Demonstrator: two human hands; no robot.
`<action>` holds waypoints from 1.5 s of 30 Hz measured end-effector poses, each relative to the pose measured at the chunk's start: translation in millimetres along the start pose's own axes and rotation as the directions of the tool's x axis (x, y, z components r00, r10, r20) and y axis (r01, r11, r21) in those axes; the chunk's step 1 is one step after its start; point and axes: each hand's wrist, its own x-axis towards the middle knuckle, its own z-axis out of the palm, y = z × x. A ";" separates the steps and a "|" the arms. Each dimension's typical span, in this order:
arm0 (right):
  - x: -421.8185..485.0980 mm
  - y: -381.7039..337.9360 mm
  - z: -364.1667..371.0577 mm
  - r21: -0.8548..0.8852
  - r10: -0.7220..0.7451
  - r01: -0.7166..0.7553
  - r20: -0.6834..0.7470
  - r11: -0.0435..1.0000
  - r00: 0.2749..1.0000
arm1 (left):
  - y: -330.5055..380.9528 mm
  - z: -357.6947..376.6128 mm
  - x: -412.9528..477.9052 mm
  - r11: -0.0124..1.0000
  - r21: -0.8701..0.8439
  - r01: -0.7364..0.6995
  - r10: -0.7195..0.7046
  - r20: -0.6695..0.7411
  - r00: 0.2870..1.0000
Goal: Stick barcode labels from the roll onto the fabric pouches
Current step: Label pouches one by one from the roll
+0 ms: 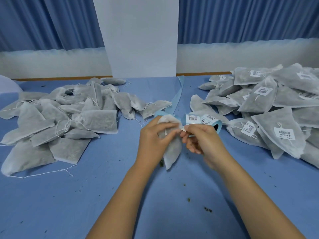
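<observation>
Left hand point(151, 135) clamps the pouch point(172, 150) (long axis near-to-far, mouth away); right hand point(202, 138) pinches a label point(183, 129).

left hand point(151, 135), right hand point(203, 138) bare; forearms point(241, 187) bare up to frame edge

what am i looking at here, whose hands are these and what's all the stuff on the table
There is no machine here: the one picture comes from a camera on a person's head, looking down at their bare hands. The left hand grips a fabric pouch; the right hand pinches a small white label near its top edge. Just behind lies the label roll, its blue backing strip trailing away. On the blue table, a pile of unlabelled pouches lies to the left and a pile of labelled pouches to the right.
</observation>
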 end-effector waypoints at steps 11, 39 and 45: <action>0.0 -1.1 -5.4 -0.049 -0.238 0.234 -0.090 0.971 0.967 | -0.3 -10.7 7.4 0.897 -0.221 0.382 -0.377 0.065 0.924; 2.4 8.9 -2.7 -0.410 -0.326 0.326 0.071 0.852 0.943 | 1.7 -7.3 2.8 0.867 -0.329 0.376 -0.227 0.411 0.883; -2.0 2.3 -1.5 -0.313 -0.392 0.406 0.107 0.859 0.914 | -1.8 -9.0 2.9 0.867 -0.314 0.387 -0.239 0.420 0.876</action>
